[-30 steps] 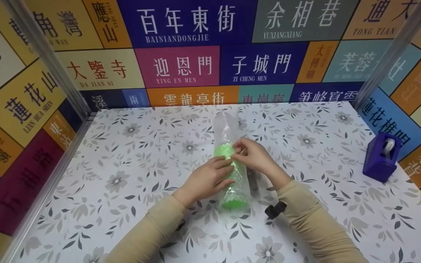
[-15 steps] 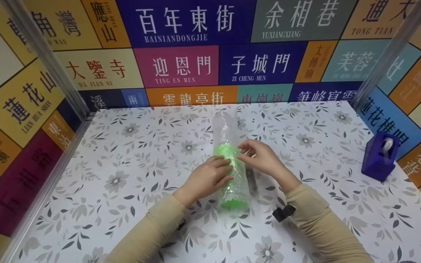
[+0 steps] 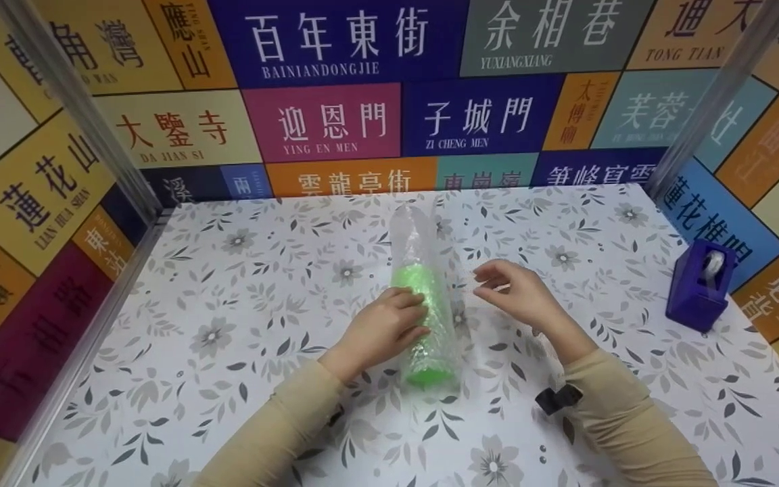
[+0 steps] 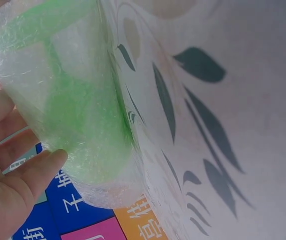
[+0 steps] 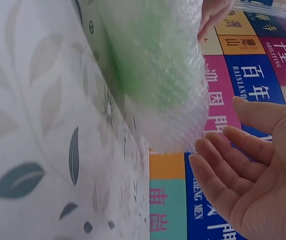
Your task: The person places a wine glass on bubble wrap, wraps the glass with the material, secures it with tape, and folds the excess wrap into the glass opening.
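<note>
A green cylinder (image 3: 425,372), its exact kind blurred by the wrapping, lies on the table inside bubble wrap (image 3: 411,233). One end of the wrap extends past the cylinder toward the back wall. My left hand (image 3: 383,328) rests on the wrapped cylinder from the left, fingers across its top and thumb against the wrap; the left wrist view shows this contact closely. To the right, apart from the bundle, my right hand (image 3: 518,294) hovers with loosely bent fingers. Nothing shows between that hand's fingers and thumb (image 5: 258,112) in the right wrist view.
A purple tape dispenser (image 3: 697,291) with a clear tape roll (image 3: 713,264) stands at the table's right edge. Panels with printed lettering (image 3: 335,40) enclose the back and sides. Leaf-and-flower patterned covering (image 3: 227,385) spreads over the table.
My right hand has come off the wrapped cylinder and moved right, away from it. The left hand stays on the bundle, which has hardly moved.
</note>
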The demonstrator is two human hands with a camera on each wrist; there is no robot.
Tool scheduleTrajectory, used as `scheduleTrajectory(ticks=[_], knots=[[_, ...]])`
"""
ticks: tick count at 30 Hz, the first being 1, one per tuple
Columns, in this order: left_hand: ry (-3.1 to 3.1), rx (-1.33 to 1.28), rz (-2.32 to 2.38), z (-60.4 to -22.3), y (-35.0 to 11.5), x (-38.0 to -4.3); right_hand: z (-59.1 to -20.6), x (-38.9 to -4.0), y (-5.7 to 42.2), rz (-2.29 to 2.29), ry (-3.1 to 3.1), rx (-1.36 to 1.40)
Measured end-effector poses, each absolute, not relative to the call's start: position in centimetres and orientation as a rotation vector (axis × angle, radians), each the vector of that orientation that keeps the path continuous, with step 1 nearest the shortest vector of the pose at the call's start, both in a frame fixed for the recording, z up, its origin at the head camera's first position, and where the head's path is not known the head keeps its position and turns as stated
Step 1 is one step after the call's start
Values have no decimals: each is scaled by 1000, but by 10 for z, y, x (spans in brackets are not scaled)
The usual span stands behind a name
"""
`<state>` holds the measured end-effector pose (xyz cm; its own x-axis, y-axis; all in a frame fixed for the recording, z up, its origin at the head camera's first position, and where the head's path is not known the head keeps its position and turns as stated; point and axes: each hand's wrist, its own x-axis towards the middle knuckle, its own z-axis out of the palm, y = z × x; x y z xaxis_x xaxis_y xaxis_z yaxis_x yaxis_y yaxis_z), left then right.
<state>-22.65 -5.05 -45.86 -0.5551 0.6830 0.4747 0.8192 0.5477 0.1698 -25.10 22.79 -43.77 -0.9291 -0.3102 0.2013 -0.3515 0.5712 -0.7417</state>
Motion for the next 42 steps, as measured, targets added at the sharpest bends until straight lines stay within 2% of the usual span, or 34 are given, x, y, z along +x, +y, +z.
scheduleTrajectory(ticks=[12, 26, 42], knots=[[-2444, -1234, -532, -459, -50, -226, -434, -240, 277, 1339, -2778, 377], [-2418, -1235, -521, -459, -49, -226, -437, -226, 324, 1340, -2816, 277], [-2426, -1235, -503, -459, -49, -226, -440, -194, 400, 1338, -2725, 85]])
